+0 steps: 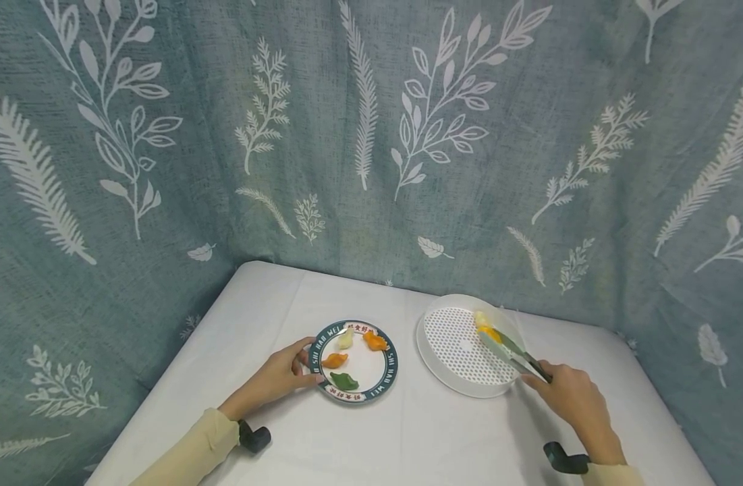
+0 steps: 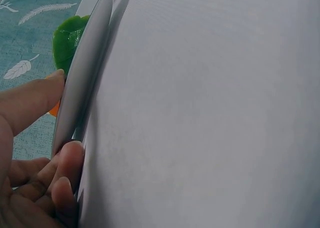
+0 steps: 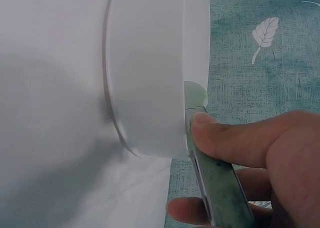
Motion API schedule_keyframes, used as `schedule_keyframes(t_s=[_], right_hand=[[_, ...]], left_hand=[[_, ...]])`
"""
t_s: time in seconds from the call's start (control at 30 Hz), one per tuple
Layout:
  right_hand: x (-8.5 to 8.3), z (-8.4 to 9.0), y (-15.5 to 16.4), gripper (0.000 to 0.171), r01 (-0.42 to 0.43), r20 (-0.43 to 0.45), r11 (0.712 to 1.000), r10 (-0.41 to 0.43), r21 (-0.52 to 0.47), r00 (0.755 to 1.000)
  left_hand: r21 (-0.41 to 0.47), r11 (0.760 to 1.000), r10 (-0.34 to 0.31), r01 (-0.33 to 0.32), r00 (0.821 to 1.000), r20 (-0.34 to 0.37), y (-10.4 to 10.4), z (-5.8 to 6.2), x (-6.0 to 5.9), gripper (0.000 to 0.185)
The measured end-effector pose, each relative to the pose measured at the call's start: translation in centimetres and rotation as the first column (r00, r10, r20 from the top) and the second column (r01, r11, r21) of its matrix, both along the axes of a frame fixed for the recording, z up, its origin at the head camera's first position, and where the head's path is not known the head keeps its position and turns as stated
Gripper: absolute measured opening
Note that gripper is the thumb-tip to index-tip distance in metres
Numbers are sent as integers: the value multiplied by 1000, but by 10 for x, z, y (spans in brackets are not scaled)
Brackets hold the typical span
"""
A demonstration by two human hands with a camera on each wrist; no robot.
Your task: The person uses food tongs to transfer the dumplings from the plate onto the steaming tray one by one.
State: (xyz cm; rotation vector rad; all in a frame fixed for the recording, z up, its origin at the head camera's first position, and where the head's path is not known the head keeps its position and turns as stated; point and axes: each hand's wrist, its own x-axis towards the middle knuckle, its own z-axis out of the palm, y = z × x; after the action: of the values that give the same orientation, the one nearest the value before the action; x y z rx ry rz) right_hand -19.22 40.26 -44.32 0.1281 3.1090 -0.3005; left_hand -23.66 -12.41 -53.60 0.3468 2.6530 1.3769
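Observation:
My left hand grips the near-left rim of a round plate with a dark green, lettered border, thumb over the edge and fingers below. On the plate lie a green dumpling-shaped piece, two orange ones and a cream one. In the left wrist view the plate's underside shows edge-on. Green tongs are held in my right hand, reaching over the wall of a white perforated steamer tray. Their tips meet a yellow piece; whether they pinch it, I cannot tell.
A cream piece lies in the tray beside the yellow one. The tray's tall side wall fills much of the right wrist view. White cloth covers the table, and a leaf-patterned curtain hangs behind it.

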Motion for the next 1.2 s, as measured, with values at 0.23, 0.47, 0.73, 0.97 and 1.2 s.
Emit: schedule_keyframes(t_s=[0.23, 0.47, 0.73, 0.97, 1.2], right_hand=[[5, -1, 3, 85, 10, -37, 1000, -11, -24, 999], [13, 0, -2, 82, 28, -86, 998, -32, -50, 996], [19, 0, -21, 73, -56, -177, 996, 42, -76, 983], [22, 3, -48, 71, -113, -244, 990, 89, -88, 966], [25, -4, -78, 72, -119, -225, 984, 87, -134, 970]], left_hand=[[-12, 1000, 5, -5, 1000, -6, 1, 0, 0, 84], [-20, 1000, 2, -2, 1000, -9, 0, 1, 1, 83], [-25, 1000, -10, 10, 1000, -4, 1, 3, 2, 85], [-15, 1000, 1, -1, 1000, -9, 2, 2, 1, 84], [-26, 1000, 2, -2, 1000, -4, 0, 0, 2, 84]])
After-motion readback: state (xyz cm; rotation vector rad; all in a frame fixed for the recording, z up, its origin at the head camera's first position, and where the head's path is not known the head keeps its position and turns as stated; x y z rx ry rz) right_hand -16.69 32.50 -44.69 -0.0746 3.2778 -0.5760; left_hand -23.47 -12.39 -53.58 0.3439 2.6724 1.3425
